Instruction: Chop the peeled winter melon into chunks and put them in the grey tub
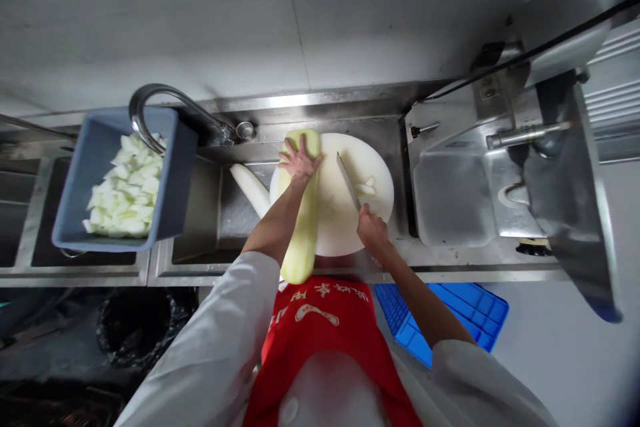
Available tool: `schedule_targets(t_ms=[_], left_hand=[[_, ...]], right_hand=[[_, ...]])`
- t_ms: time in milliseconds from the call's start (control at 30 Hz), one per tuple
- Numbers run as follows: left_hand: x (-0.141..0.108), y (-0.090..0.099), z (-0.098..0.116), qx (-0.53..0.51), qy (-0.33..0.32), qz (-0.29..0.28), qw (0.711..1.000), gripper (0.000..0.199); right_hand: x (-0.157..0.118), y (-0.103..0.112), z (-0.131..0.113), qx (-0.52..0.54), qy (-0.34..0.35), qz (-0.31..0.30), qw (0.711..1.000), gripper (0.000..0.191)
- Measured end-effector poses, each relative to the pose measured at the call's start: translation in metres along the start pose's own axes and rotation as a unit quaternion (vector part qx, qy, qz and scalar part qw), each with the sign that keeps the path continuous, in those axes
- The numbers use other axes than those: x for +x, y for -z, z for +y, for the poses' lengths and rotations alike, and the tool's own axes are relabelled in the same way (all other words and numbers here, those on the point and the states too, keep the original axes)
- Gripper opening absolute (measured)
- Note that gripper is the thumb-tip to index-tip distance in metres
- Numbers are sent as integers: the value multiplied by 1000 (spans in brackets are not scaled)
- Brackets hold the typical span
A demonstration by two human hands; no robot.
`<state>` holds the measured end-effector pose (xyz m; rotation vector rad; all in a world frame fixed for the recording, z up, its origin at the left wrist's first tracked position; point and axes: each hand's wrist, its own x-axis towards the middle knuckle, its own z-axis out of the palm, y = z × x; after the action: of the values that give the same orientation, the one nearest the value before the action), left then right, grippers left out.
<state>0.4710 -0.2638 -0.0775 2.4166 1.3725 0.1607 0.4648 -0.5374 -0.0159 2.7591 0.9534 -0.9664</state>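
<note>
Gourd [306,220], long and thick, lies lengthwise along the left part of the round white board [333,233], running from the wall side towards the person. It is pale yellow-green, whole along the stretch that shows, with faint lengthwise streaks and rounded ends. Its near end reaches past the board to the counter's front edge, close by the red apron [320,310]; the left forearm crosses over its middle and hides part of it.

The left hand [299,163] rests palm down on the gourd's far part, fingers spread apart, pressed on its top rather than wrapped around it. The right hand [373,230] is closed around the handle of the knife [349,181], whose blade lies over the board, slanting away to the left, tip apart from the gourd. Just right of the blade are a few pale pieces [369,188].

A whiter gourd [249,188] slants from the sink [233,223] towards the board's left edge. Farther left, a grey-blue tub [175,173] holds pale green-white chunks [133,193] beneath the curved tap [187,99].
</note>
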Motion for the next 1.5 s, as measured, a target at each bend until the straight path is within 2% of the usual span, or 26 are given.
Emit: schedule_targets(t_ms=[100,133,200,233,300,367,433,500,600,667,733,833,900,967,1033,1167,1233,1333,1400,1500], left_hand=[[25,15,-6,0,17,-60,998,87],[29,25,-14,5,-9,-87,996,84],[31,52,-36,45,-122,-165,978,82],[30,67,-49,82,-199,-214,953,84],[24,94,-74,170,-343,-307,871,92],[16,109,-90,213,-438,-366,793,95],[9,105,-95,201,-486,-409,745,92],[4,88,-91,169,-493,-454,723,86],[6,59,-79,130,-466,-486,728,78],[9,50,-74,118,-455,-489,734,75],[9,51,-71,121,-464,-497,723,72],[3,60,-68,118,-519,-503,681,72],[-4,68,-69,113,-552,-488,667,75],[-10,77,-74,126,-554,-466,678,78],[-17,87,-84,156,-531,-443,706,83],[-30,100,-115,249,-492,-380,743,111],[-38,102,-130,299,-469,-342,758,125],[-49,100,-144,329,-396,-291,806,138],[-55,98,-148,324,-348,-266,839,141],[-61,96,-149,312,-303,-245,866,141]], right_hand=[[0,0,1,2,-1,8,1000,41],[0,0,2,8,0,11,1000,41],[1,-2,3,23,1,13,1000,43],[1,-2,4,29,1,11,1000,43],[2,-3,4,36,3,7,999,43],[2,-2,4,36,5,6,999,44],[3,-2,4,31,0,2,1000,44],[3,-1,3,26,-4,-5,1000,43],[2,0,2,26,-7,-2,1000,41],[2,0,1,25,-13,3,1000,39],[1,-1,0,19,-17,6,1000,39],[1,-3,0,15,-14,12,1000,41],[2,-5,0,18,-12,19,1000,41],[1,-6,1,23,-13,28,999,41],[1,-6,2,31,-15,36,999,40],[-2,-3,0,46,-15,29,998,41],[-2,-1,-1,49,-13,23,998,45],[-1,-1,2,60,-9,30,998,43],[1,-2,4,72,-15,40,997,41],[3,-3,4,75,-29,45,996,40]])
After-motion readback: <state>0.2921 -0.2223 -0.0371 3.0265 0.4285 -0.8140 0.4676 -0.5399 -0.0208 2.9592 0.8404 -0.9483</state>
